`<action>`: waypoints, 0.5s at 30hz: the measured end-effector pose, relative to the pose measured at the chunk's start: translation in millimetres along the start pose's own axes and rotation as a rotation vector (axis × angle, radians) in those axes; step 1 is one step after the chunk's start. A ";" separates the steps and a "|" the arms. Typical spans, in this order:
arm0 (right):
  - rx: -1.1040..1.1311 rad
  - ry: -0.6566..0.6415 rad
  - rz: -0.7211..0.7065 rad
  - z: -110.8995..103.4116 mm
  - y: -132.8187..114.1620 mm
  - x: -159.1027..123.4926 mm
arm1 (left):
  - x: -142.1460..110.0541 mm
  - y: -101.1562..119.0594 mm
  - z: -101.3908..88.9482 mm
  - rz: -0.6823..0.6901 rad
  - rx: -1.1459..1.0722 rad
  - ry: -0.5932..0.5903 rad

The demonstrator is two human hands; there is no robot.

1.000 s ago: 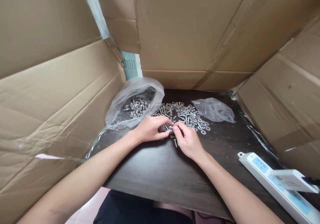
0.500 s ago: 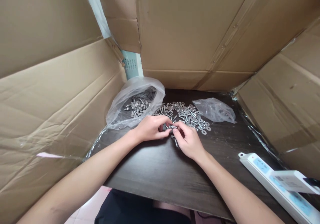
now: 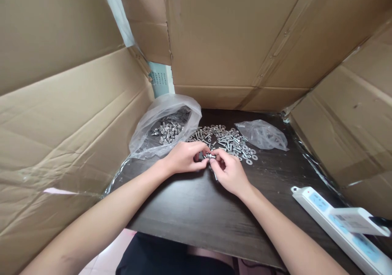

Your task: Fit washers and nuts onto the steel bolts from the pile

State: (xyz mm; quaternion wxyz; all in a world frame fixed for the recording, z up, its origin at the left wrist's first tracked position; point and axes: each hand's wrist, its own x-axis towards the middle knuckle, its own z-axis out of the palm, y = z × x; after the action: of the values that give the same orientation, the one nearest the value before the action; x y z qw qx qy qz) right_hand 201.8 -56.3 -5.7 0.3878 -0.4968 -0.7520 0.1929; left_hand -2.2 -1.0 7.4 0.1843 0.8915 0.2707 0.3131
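Between my two hands a small silver bolt (image 3: 210,155) lies sideways, with what looks like a nut or washer on it. My left hand (image 3: 187,157) pinches its left end with thumb and fingertips. From the right, my right hand (image 3: 229,169) grips the other end between thumb and index finger. Another bolt (image 3: 215,176) is on the table just below the right fingertips, partly hidden by that hand. Behind the hands spreads a pile of loose bolts, nuts and washers (image 3: 228,141).
A clear plastic bag (image 3: 142,138) with many bolts inside stands open at the left. A smaller plastic bag (image 3: 263,135) lies at the back right. A white power strip (image 3: 312,209) with a plug runs along the right. Cardboard walls (image 3: 239,42) enclose the dark table (image 3: 183,209).
My right thumb and index finger have shifted slightly left along the bolt, closer to the left fingertips. My left hand stays nearly still.
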 end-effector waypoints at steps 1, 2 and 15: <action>-0.001 -0.001 0.000 0.0 -0.1 0.1 | 0.0 0.1 0.2 0.001 0.000 0.002; 0.001 -0.004 0.003 -0.1 -0.2 0.3 | 0.0 0.2 0.3 0.002 0.001 0.001; 0.019 -0.034 0.008 -0.3 -1.1 0.1 | -0.1 0.3 -0.1 -0.007 0.015 -0.008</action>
State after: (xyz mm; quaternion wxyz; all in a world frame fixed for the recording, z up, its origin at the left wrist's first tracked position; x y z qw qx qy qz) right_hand 201.4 -56.8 -4.7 0.3789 -0.4927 -0.7547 0.2098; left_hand -2.2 -1.2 7.7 0.1798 0.8930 0.2755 0.3071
